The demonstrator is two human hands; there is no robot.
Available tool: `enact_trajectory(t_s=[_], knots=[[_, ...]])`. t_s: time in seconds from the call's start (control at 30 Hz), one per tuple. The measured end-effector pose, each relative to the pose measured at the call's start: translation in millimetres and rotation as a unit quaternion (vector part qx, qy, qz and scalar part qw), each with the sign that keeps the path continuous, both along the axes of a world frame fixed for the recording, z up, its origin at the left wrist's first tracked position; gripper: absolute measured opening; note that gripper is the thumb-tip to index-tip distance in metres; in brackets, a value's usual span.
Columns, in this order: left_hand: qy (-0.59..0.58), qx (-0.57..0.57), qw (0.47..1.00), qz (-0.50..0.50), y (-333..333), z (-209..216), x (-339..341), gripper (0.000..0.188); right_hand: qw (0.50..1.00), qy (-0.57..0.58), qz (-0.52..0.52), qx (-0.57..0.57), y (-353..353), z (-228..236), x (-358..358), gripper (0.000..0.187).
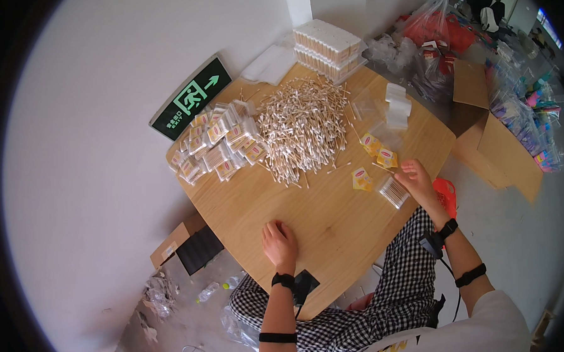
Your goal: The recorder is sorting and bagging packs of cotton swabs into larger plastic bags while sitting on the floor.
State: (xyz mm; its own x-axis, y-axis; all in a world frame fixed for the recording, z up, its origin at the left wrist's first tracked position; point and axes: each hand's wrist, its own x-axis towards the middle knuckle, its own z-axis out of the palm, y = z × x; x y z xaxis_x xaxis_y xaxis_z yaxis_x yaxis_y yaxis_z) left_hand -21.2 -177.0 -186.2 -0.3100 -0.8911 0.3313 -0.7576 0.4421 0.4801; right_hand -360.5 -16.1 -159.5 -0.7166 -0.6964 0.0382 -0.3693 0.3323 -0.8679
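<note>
A right hand (416,177), fingers bent, hovers just beside a packet (394,192) of swabs near the desk's (324,215) right edge; whether it grips anything cannot be told. The left hand (279,244) rests loosely curled on bare wood, palm hidden, perhaps for support. Yellow cards (361,179) lie close by the packet, presumably for easy reach. Beyond, a heap (302,131) of loose swabs divides them from piled packs (227,140), apparently to keep the two sorts apart.
</note>
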Motion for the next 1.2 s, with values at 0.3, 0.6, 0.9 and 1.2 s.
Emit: enact_trajectory(t_s=[0.3, 0.6, 0.9, 1.2], knots=[[0.272, 0.248, 0.927, -0.063, 78.9, 70.3, 18.2, 0.029, 0.991, -0.003, 0.091, 0.102, 30.5, -8.0, 69.4, 0.045], [0.413, 0.325, 0.839, -0.142, 145.9, 70.8, 46.4, 0.035, 0.931, -0.160, 0.320, -0.070, 30.9, 51.4, 214.5, 0.027], [0.349, 0.223, 0.905, -0.096, 151.3, 49.0, 63.8, 0.023, 0.928, -0.167, 0.321, -0.090, 34.1, 21.1, 231.3, 0.019], [0.358, 0.213, 0.905, -0.087, 156.9, 36.6, 52.9, 0.019, 0.914, -0.249, 0.289, -0.139, 35.3, 9.2, 238.4, 0.009]])
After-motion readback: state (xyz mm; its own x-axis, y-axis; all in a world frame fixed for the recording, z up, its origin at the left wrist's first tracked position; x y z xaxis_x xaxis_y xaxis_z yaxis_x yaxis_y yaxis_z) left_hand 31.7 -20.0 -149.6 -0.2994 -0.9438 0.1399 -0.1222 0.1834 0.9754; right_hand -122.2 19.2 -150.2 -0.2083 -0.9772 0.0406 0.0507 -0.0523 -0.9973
